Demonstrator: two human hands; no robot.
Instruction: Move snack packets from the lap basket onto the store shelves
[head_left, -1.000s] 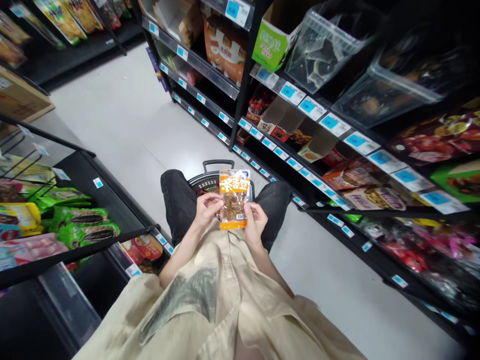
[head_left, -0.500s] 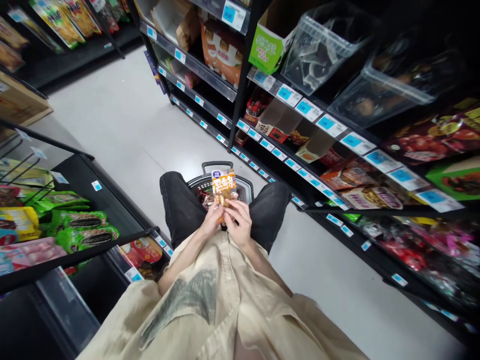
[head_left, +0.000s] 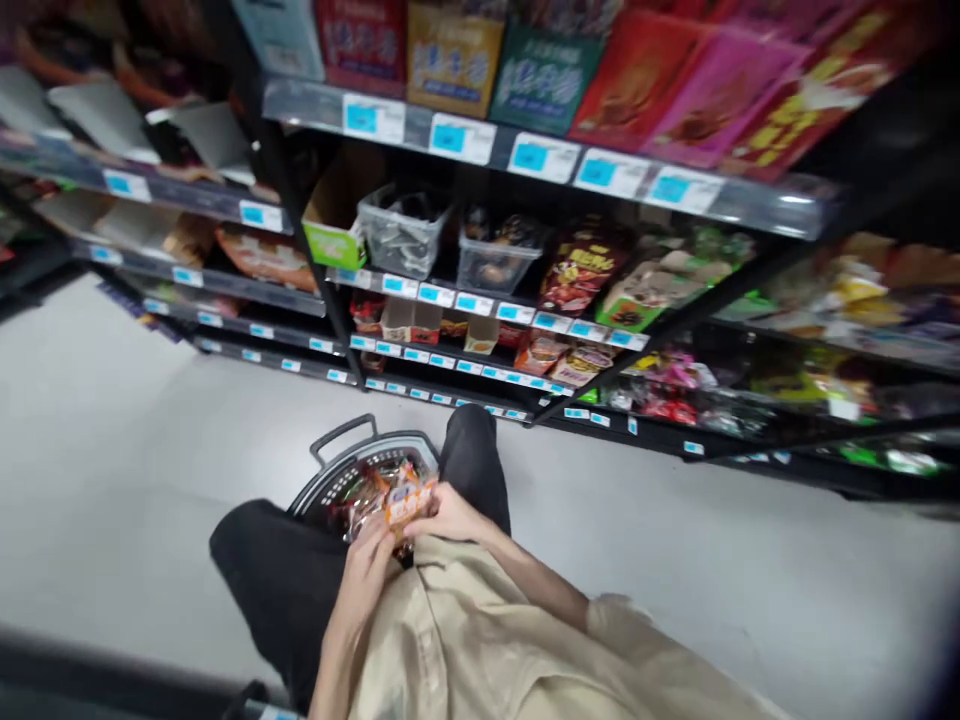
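Both hands hold one orange and white snack packet (head_left: 405,504) in front of my body. My left hand (head_left: 367,555) grips its near left end, while my right hand (head_left: 448,515) has closed fingers on its right side. Between my knees, partly beneath the packet, stands a dark shopping basket (head_left: 330,490) with a perforated wall and a handle. Several shiny wrapped snack packs (head_left: 367,490) lie in it. My forearms and the packet hide part of the basket's near side.
A long black shelf unit (head_left: 487,310) with blue and white price tags runs across ahead. Clear plastic bins (head_left: 405,235) and snack packs fill its middle level. Boxed goods (head_left: 540,80) stand on the upper shelf. Pale floor (head_left: 112,430) extends to both sides.
My view has swung to the right, bringing the shelf unit in front of me. The packet stays in both hands but is now tilted flatter, lower over the basket.
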